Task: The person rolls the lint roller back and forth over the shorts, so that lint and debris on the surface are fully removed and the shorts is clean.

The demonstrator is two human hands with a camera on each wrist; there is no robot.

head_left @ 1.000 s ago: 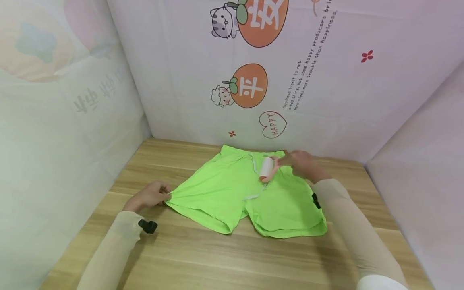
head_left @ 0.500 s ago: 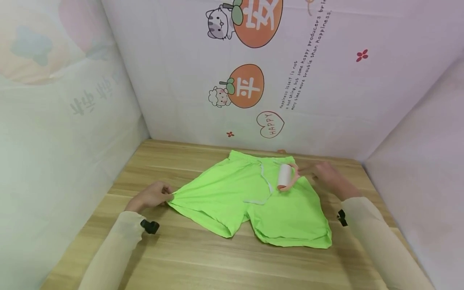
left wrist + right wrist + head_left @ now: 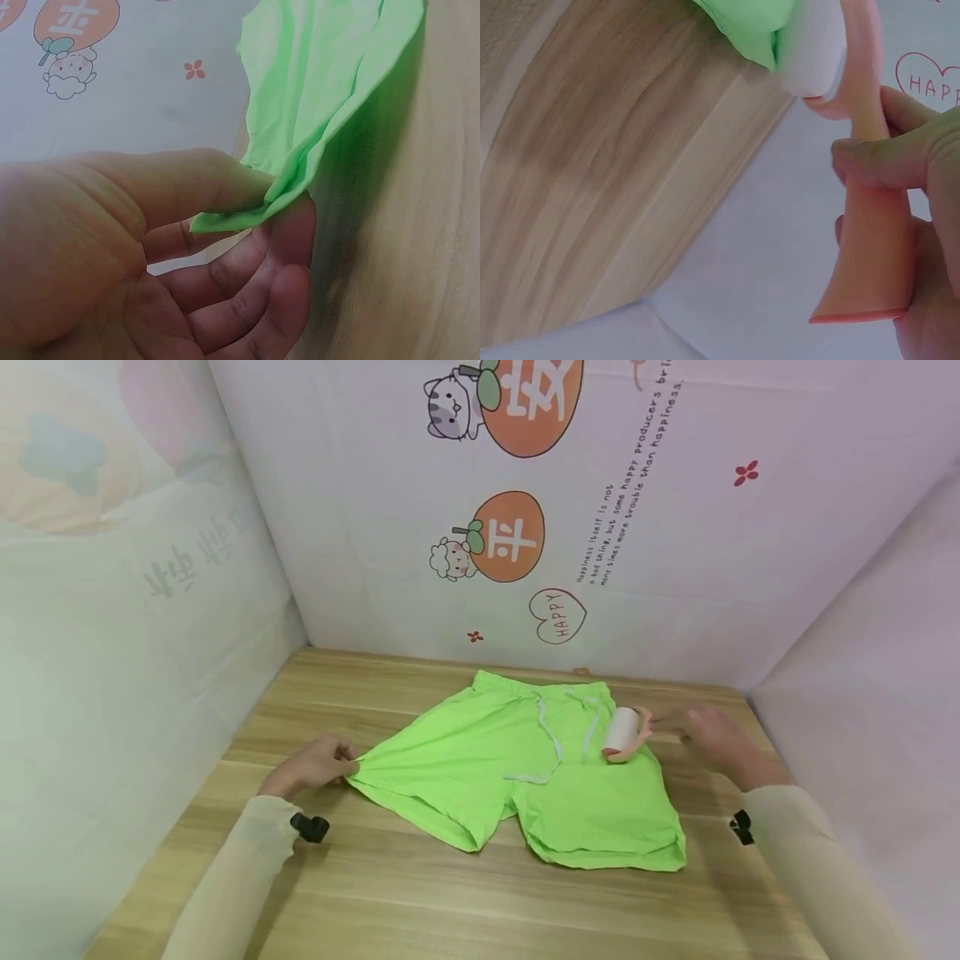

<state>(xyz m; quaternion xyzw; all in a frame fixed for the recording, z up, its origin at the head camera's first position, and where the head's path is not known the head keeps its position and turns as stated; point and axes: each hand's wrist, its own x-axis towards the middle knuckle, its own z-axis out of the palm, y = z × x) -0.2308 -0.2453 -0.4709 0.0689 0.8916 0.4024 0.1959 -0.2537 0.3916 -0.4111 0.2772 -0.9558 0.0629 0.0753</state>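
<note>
While the left hand [image 3: 318, 764] pinches a corner of the green shorts [image 3: 450, 760] spread on the wooden table [image 3: 420, 910], the right hand [image 3: 720, 739] grips a roller [image 3: 621, 731] by its pink handle [image 3: 877, 247]. I see the roller over the shorts' edge nearest that hand; whether they touch, I can't tell.

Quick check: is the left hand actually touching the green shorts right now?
Touching. The left wrist view shows it plainly: the left hand pinches an edge of the green shorts between thumb and fingers.
</note>
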